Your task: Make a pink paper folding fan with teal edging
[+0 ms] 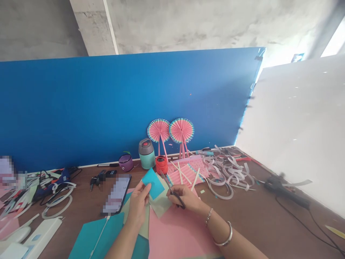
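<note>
Pinched in my left hand is a small folded piece of blue paper, held up above the table. My right hand grips a pair of scissors by the dark handles, blades pointing up and left beside the paper's right edge. Whether the blades are parted is too fine to make out. Pale green paper lies under the blue piece. Below my hands spreads a large pink sheet, and teal sheets lie to the left.
Two pink pleated paper fans lean on the blue partition. Nearby stand a teal flask, red string and purple pot. Curled white strips and a glue gun lie right; a phone and power strip lie left.
</note>
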Demonstrator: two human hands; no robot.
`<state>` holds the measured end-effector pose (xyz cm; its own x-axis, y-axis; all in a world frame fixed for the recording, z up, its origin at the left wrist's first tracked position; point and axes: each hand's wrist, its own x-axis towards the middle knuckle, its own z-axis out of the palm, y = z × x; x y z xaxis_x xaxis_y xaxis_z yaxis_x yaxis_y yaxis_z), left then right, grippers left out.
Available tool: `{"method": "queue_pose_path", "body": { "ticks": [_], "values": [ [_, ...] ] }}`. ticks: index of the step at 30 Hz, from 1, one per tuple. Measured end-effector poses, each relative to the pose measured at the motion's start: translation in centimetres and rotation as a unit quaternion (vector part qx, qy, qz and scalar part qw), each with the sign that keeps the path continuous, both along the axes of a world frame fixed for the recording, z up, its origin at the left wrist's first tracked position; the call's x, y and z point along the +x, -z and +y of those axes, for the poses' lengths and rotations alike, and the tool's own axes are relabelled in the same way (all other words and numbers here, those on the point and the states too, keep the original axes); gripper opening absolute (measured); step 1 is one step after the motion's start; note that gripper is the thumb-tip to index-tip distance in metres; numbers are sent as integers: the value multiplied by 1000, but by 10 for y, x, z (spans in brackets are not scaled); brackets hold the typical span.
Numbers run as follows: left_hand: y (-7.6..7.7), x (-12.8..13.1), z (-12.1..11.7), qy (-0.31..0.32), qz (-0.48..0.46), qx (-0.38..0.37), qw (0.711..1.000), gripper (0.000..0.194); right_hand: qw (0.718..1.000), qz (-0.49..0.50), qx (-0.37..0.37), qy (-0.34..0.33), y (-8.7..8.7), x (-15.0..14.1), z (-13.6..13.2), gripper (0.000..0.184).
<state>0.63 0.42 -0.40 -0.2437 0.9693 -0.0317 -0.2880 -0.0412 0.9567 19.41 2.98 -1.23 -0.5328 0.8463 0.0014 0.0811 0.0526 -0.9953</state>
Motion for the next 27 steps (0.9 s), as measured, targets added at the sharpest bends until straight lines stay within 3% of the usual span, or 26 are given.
{"method": "queue_pose_path", "body": {
  "ticks": [3,9,17,27],
  "values": [
    [-2,-3,1,-24,-19,31,999,42,999,-20,1,-26,-1,2,-1,17],
    [-3,-3,-1,-1,-52,42,998,61,997,-40,-5,-72,-2,2,-5,16],
    [-1,3,-5,31,-30,35,998,64,997,-30,-9,-70,1,0,-4,16],
    [1,7,-7,2,-9,19,1000,70,999,-28,-20,-37,8,-3,-3,14]
  ]
}}
